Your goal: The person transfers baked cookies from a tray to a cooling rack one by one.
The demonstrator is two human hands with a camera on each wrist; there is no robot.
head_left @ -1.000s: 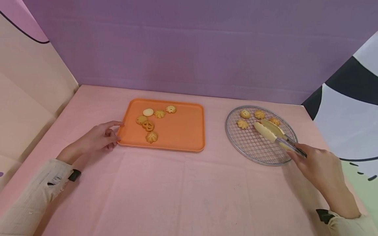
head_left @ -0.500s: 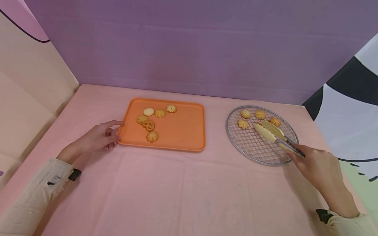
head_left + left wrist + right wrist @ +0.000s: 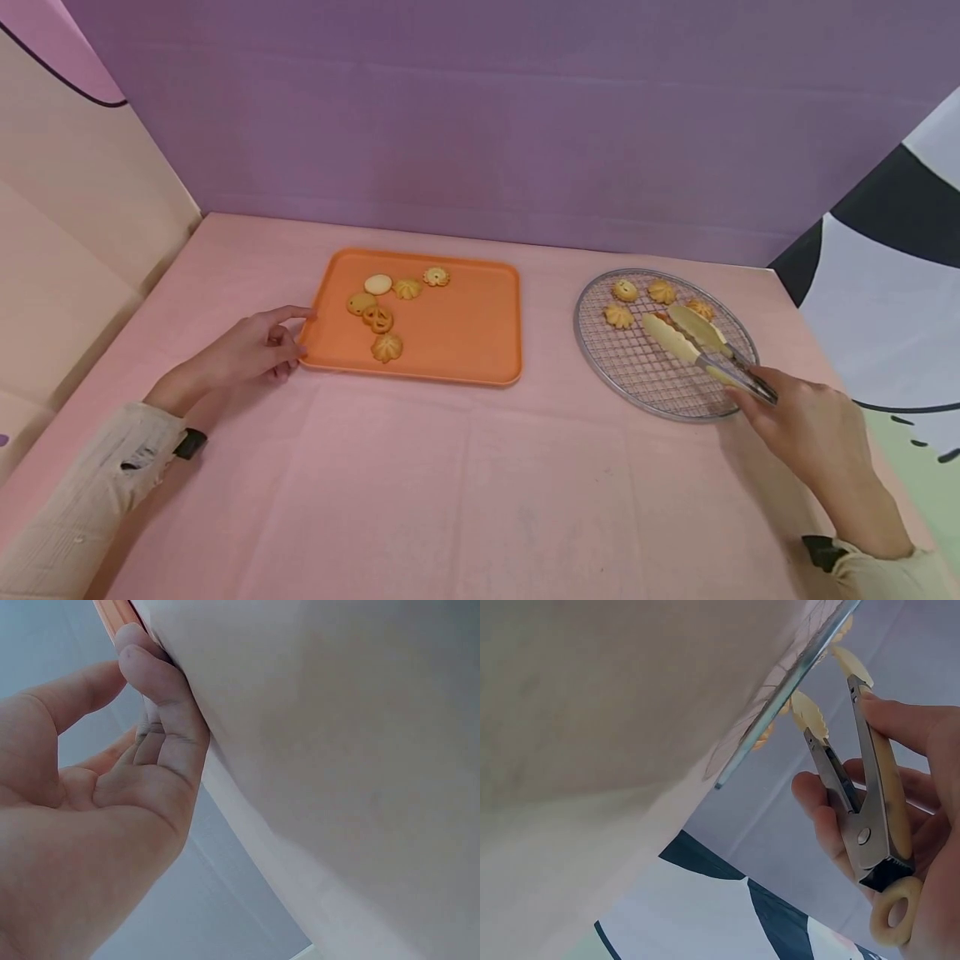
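Note:
My right hand (image 3: 813, 429) grips metal tongs (image 3: 862, 795) with cream tips over a round wire rack (image 3: 637, 387). The tongs' tips stand apart, with a brown cookie (image 3: 663, 317), partly hidden, between them on the mesh. Around them on the rack lie a round cookie (image 3: 625, 290) and several flower-shaped cookies (image 3: 618, 316). At the left, my left hand (image 3: 243, 354) touches the left rim of an orange tray (image 3: 457, 333) with its fingertips. On the tray lie a pretzel (image 3: 377, 318), a pale oval cookie (image 3: 378, 284) and other cookies (image 3: 387, 347).
A pink cloth (image 3: 465, 492) covers the table, with a strip of it between tray and rack. A purple wall (image 3: 480, 125) stands behind, and patterned panels rise at the left and right sides.
The tongs' tips have spread slightly wider around the brown cookie. My left hand and the tray have stayed in place.

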